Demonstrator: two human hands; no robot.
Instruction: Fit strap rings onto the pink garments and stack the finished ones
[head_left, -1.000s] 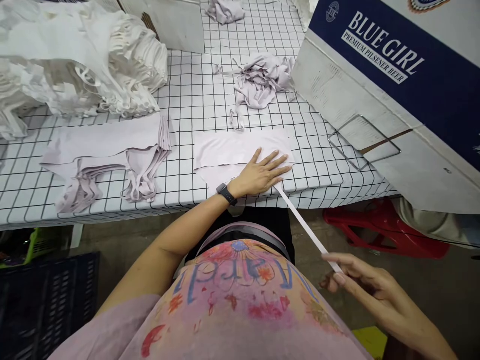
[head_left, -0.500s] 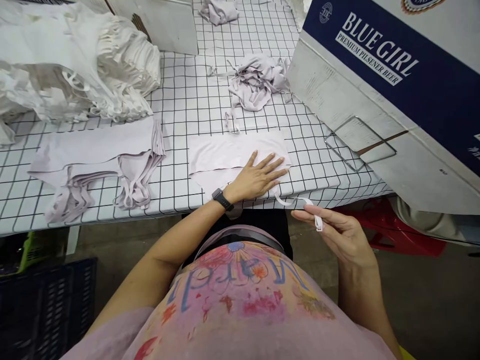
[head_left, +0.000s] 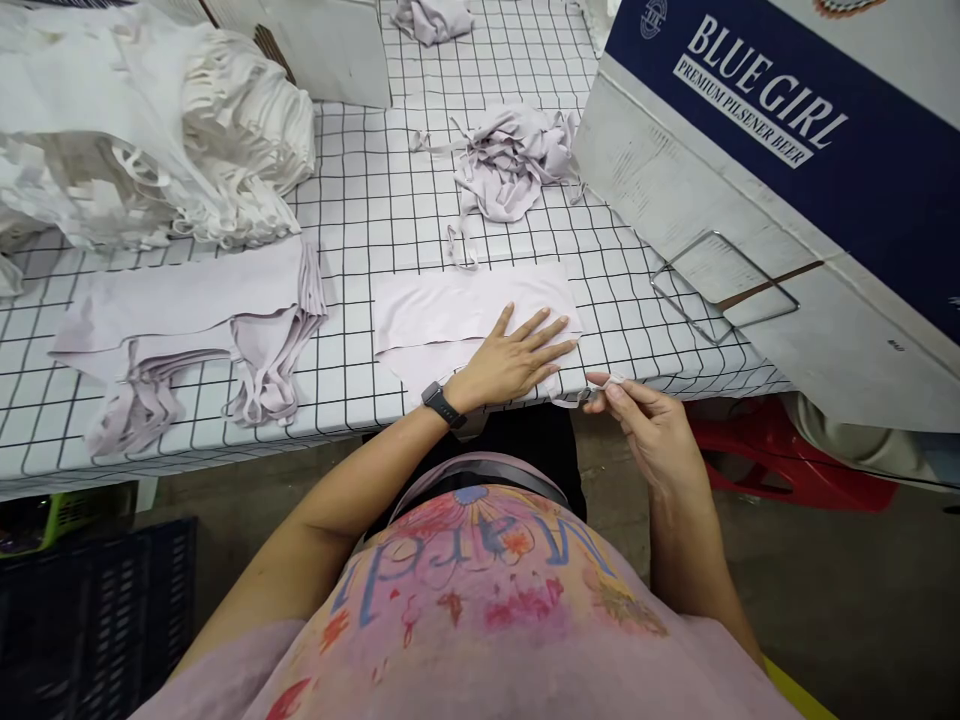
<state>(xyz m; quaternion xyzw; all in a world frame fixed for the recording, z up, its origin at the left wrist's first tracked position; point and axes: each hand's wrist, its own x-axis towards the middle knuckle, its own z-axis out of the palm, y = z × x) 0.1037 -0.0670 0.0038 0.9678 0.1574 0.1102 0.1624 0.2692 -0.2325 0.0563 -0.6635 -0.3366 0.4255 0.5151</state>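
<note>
A pale lilac strappy top (head_left: 465,303) lies flat at the table's front edge. My left hand (head_left: 514,360) rests on its right part, palm down with fingers spread. Just past the table edge, my right hand (head_left: 637,410) pinches the top's thin strap (head_left: 566,403) between thumb and fingers. Part of the strap is hidden by those fingers. To the left lies a neat stack of matching lilac tops (head_left: 187,300), their straps toward the front edge. Behind the flat top sits a crumpled heap of lilac tops (head_left: 514,160).
A large pile of white garments (head_left: 150,120) fills the back left of the checked table (head_left: 352,200). A big beer carton (head_left: 750,180) leans on the right, with a bent wire frame (head_left: 724,288) against it. Beneath are a red stool (head_left: 787,465) and a dark crate (head_left: 97,610).
My right hand has moved up and left toward the table edge, still pinching the strap, which now hangs in a shorter span. The left hand stays on the top.
</note>
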